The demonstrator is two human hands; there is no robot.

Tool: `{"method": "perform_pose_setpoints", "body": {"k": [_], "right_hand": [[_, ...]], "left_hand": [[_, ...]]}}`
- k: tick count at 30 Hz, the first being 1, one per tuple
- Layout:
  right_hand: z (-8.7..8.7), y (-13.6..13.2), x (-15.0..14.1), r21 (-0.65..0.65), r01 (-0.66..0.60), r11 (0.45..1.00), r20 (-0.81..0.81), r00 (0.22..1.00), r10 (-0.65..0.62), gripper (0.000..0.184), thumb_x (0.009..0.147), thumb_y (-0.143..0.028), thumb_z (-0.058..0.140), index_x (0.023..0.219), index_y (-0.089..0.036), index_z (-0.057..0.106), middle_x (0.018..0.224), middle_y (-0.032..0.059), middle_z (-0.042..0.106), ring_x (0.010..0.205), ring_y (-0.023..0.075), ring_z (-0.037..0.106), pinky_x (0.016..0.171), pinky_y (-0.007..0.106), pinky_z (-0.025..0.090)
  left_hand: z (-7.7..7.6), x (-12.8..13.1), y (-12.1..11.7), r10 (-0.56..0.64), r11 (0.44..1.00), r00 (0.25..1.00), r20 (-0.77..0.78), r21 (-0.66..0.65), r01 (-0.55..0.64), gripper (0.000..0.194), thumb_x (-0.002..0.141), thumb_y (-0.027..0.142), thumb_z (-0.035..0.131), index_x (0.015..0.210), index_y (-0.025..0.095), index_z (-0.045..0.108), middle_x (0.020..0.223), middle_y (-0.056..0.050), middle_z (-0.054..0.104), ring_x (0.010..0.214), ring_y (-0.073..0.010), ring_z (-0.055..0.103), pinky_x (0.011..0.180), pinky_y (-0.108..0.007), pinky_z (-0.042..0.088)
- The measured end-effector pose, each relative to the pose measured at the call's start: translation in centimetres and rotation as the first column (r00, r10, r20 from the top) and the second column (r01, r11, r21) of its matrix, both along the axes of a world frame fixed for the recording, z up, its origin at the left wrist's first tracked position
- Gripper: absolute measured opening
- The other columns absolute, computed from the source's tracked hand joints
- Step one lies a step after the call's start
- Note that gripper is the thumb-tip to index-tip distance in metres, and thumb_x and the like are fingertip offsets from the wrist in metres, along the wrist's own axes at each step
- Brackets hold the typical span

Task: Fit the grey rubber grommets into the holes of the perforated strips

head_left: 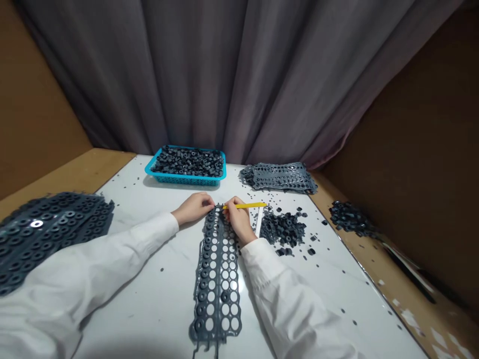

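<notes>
A long grey rubber sheet [217, 279], punched with rows of round holes and studded with small dark rings, lies lengthwise on the white tabletop [149, 299]. My left hand [192, 208] pinches its far end. My right hand [237, 219] sits just beside that end, with its fingers around a thin yellow stick [245, 205]. Under the right hand's edge lies a narrow white strip [258, 224], partly hidden by the hand.
A blue plastic basket [186, 180] full of dark rings stands at the back. Punched sheets lie stacked at back right [279, 177] and far left [56, 234]. Loose dark pieces [282, 228] are heaped right of the hands, and another heap [352, 219] sits on the wooden ledge. A grey curtain hangs behind.
</notes>
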State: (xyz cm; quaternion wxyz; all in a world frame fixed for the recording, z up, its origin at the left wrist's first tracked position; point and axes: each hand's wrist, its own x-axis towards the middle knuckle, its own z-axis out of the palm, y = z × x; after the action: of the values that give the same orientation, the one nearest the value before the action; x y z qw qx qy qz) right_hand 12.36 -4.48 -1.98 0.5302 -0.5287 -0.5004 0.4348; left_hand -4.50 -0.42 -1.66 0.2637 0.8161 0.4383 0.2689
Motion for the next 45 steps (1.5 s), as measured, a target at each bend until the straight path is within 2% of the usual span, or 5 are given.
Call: {"method": "perform_pose_setpoints", "body": {"k": [7, 15, 27, 37, 45], "right_hand": [[0.8, 0.6, 0.4, -0.017, -0.093, 0.995, 0.036, 0.995, 0.094, 0.007, 0.071, -0.025, 0.045, 0.073, -0.021, 0.05, 0.053, -0.0058, 0.053, 0.045, 0.0101, 0.046, 0.044, 0.021, 0.034], [-0.1, 0.4, 0.1, -0.006, -0.115, 0.993, 0.101, 0.988, 0.115, 0.005, 0.07, -0.024, 0.048, 0.067, -0.021, 0.044, 0.056, -0.0051, 0.054, 0.049, 0.0102, 0.048, 0.049, 0.021, 0.038], [0.0, 0.3, -0.1, 0.006, -0.128, 0.992, 0.155, 0.98, 0.125, 0.006, 0.072, -0.024, 0.046, 0.068, -0.02, 0.045, 0.058, -0.0046, 0.055, 0.052, 0.0107, 0.05, 0.053, 0.022, 0.038], [0.1, 0.7, -0.5, 0.053, -0.089, 0.995, 0.307, 0.949, 0.069, 0.01, 0.07, -0.02, 0.045, 0.06, -0.02, 0.042, 0.052, -0.0054, 0.046, 0.054, 0.0114, 0.044, 0.056, 0.023, 0.034], [-0.1, 0.7, -0.5, 0.038, -0.083, 0.996, 0.293, 0.954, 0.068, 0.009, 0.069, -0.022, 0.045, 0.06, -0.021, 0.042, 0.052, -0.0053, 0.047, 0.055, 0.0119, 0.044, 0.055, 0.024, 0.035]], "left_hand": [[-0.4, -0.1, -0.1, 0.065, 0.982, 0.971, 0.23, -0.19, -0.021, 0.023, 0.077, 0.028, 0.051, 0.091, 0.013, 0.061, 0.077, -0.004, 0.067, 0.071, -0.0162, 0.059, 0.064, -0.025, 0.044], [0.5, -0.4, -0.5, -0.027, 0.975, 0.998, -0.061, 0.217, 0.039, 0.025, 0.074, 0.015, 0.048, 0.093, 0.018, 0.064, 0.092, -0.005, 0.062, 0.091, -0.0204, 0.054, 0.082, -0.032, 0.041], [1.1, -1.1, 0.7, -0.233, 0.971, 0.969, -0.084, 0.041, 0.237, 0.028, 0.083, 0.02, 0.041, 0.097, 0.017, 0.065, 0.089, -0.004, 0.06, 0.087, -0.0166, 0.056, 0.08, -0.026, 0.042], [2.9, -0.1, 2.4, -0.396, 0.882, 0.831, -0.392, 0.089, 0.462, 0.016, 0.079, 0.02, 0.051, 0.084, 0.016, 0.066, 0.082, -0.007, 0.061, 0.077, -0.018, 0.057, 0.069, -0.026, 0.041], [3.2, -0.7, 3.6, -0.399, 0.9, 0.866, -0.302, 0.055, 0.433, 0.022, 0.084, 0.027, 0.046, 0.076, 0.015, 0.063, 0.076, -0.006, 0.062, 0.072, -0.0156, 0.056, 0.067, -0.024, 0.041]]}}
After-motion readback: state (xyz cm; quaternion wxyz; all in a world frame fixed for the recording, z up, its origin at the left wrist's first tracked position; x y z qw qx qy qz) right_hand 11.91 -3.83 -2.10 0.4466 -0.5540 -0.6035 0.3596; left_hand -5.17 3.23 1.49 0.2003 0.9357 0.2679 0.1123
